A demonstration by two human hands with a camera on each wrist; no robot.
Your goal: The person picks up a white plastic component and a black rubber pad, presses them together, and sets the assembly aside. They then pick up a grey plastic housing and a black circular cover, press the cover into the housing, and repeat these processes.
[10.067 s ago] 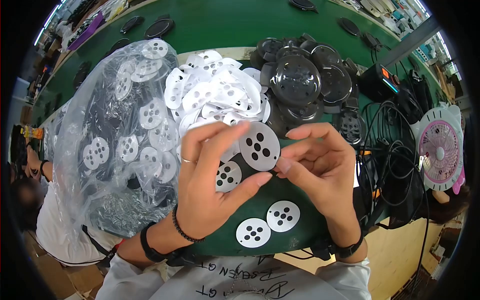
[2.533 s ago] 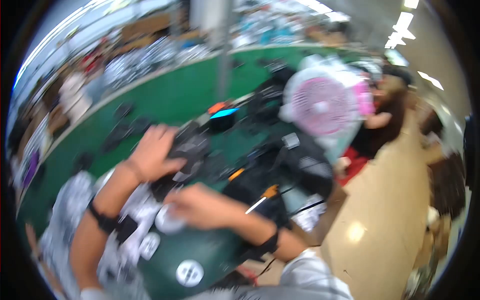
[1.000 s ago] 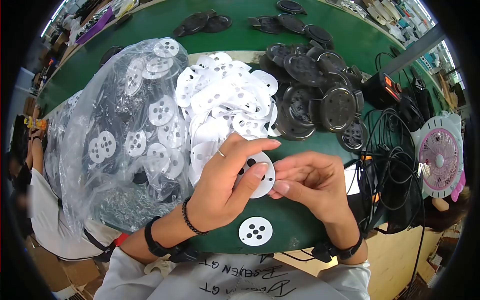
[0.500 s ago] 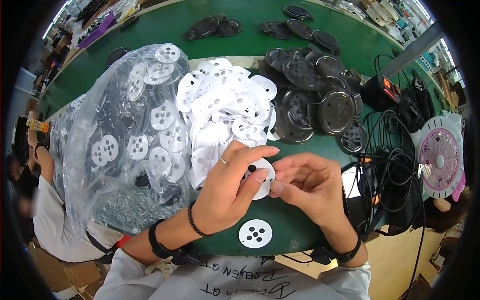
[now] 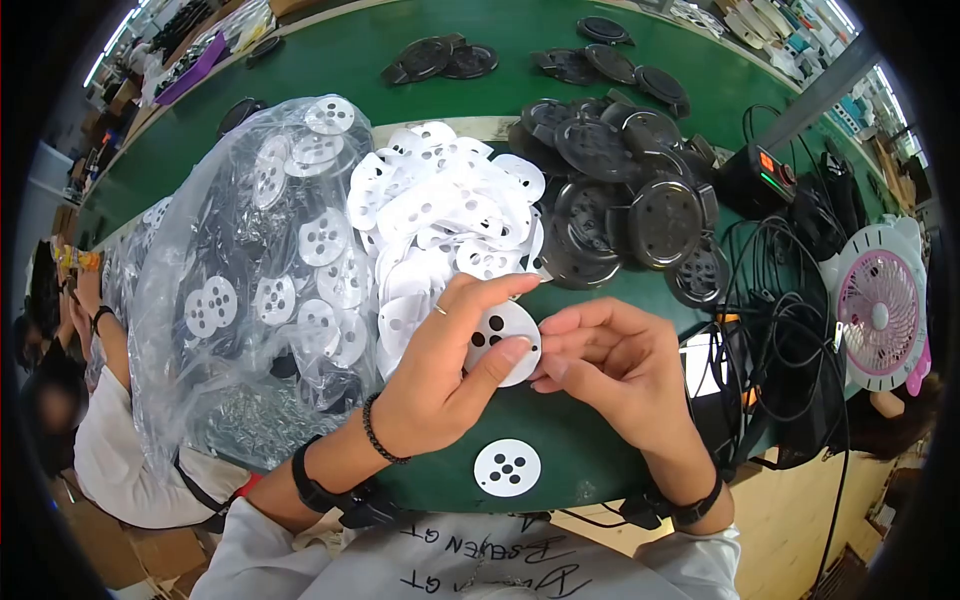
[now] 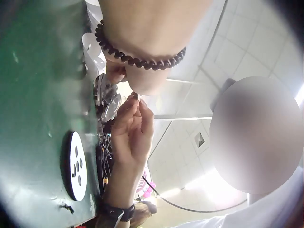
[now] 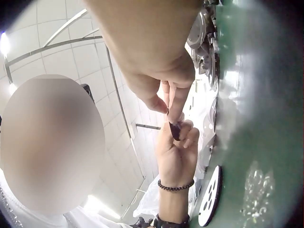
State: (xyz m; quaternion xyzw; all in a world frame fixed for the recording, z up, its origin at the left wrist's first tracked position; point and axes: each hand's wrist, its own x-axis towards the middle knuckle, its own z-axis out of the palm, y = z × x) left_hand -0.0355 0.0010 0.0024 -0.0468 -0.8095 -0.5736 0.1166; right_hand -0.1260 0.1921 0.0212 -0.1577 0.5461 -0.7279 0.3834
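Observation:
A white round disc [image 5: 519,316] with several round dark holes is between my hands, tilted with its face toward me. My left hand [image 5: 430,390] holds it from the left, the thumb lying across its face. At its right edge, my right hand [image 5: 630,375] pinches with thumb and fingertip. In the right wrist view the side of the held disc that shows [image 7: 175,130] is dark. A second white disc [image 5: 526,480] lies flat on the green table in front of me, below both hands. A heap of white perforated discs [image 5: 430,200] lies just beyond my left hand.
A clear plastic bag [image 5: 215,390] with more white discs fills the left side. Black round parts [image 5: 665,225] are piled behind my right hand, and several more [image 5: 425,58] lie farther back. Cables [image 5: 770,290], a black box [image 5: 755,180] and a pink-and-white fan [image 5: 880,315] stand right.
Earlier two discs lay on the table; now one does. My hands were over the black parts, then came back around a disc. Since half a second ago it has tilted, showing more face.

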